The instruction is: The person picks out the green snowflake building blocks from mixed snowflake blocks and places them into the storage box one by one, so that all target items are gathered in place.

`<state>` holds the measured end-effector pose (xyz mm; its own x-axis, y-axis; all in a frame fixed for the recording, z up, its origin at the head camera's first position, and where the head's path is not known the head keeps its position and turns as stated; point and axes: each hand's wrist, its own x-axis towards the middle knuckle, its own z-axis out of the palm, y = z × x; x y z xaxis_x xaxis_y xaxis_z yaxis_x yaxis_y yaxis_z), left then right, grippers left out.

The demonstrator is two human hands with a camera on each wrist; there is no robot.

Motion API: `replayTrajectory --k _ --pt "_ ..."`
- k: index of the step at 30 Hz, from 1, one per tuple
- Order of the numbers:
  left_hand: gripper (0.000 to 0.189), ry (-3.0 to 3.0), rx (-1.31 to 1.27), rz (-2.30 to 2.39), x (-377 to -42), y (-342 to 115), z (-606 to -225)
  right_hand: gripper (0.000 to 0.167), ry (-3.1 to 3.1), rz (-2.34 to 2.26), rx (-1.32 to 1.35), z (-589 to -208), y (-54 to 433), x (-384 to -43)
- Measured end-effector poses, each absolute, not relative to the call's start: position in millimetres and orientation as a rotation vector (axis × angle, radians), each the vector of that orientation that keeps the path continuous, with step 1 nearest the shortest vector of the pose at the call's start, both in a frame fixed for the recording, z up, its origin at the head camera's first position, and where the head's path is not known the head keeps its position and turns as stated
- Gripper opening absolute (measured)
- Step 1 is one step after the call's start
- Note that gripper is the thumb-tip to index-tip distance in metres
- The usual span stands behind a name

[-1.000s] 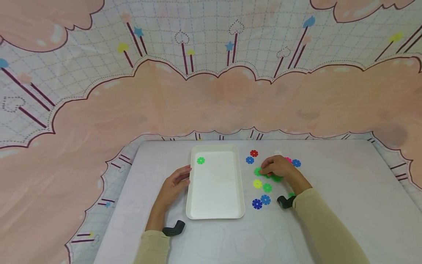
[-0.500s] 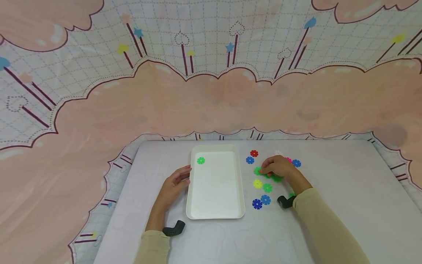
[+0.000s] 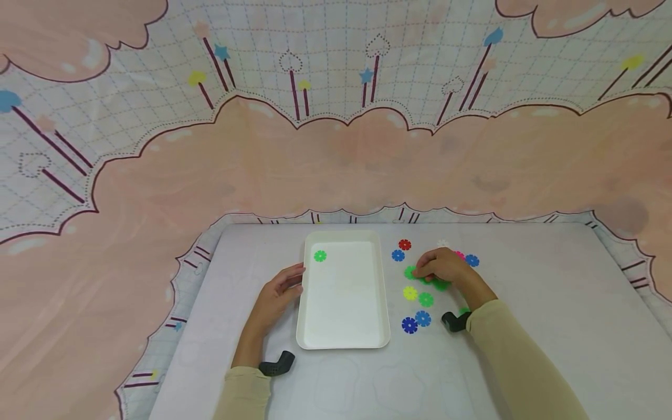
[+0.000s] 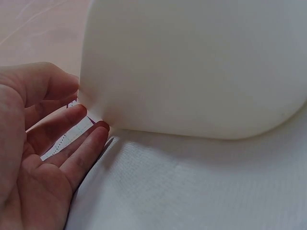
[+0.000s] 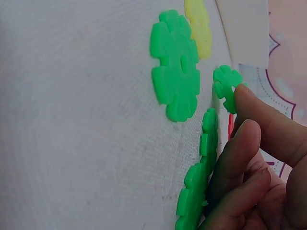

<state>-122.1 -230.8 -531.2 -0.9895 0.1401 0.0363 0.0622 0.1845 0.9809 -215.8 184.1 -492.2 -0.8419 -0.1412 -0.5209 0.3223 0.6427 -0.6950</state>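
My left hand (image 3: 277, 294) lies at the left side of a white tray (image 3: 343, 344), fingertips against its rim. In the left wrist view, those lightly bent fingers (image 4: 88, 148) meet the edge of the tray near its corner. One green snowflake disc (image 3: 319, 256) lies inside the tray near the far left. Right of the tray, my right hand (image 3: 443, 265) pinches the edge of another green snowflake disc (image 5: 226, 84) between thumb and fingertip. More green discs (image 5: 192, 196) lie under the right hand's curled fingers, partly hidden by them.
Around the right hand lie loose discs: red (image 3: 404, 244), blue (image 3: 398, 255), yellow (image 3: 410, 293), green (image 3: 426, 299), dark blue (image 3: 409, 325) and pink (image 3: 459, 255). Another blue disc (image 3: 472, 260) sits beyond the wrist. A patterned cloth (image 3: 336, 157) hangs behind the white table (image 3: 551, 291).
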Motion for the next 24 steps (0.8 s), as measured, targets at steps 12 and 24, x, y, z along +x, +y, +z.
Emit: replayTrajectory --k 12,24 --pt "0.043 2.331 0.195 1.983 -121.1 -230.0 -529.8 0.022 2.308 -1.149 0.133 -490.8 184.3 -214.7" --pt "0.043 2.335 0.204 1.98 -121.1 -229.8 -529.2 0.021 2.307 -1.14 0.137 -491.8 184.5 -216.4"
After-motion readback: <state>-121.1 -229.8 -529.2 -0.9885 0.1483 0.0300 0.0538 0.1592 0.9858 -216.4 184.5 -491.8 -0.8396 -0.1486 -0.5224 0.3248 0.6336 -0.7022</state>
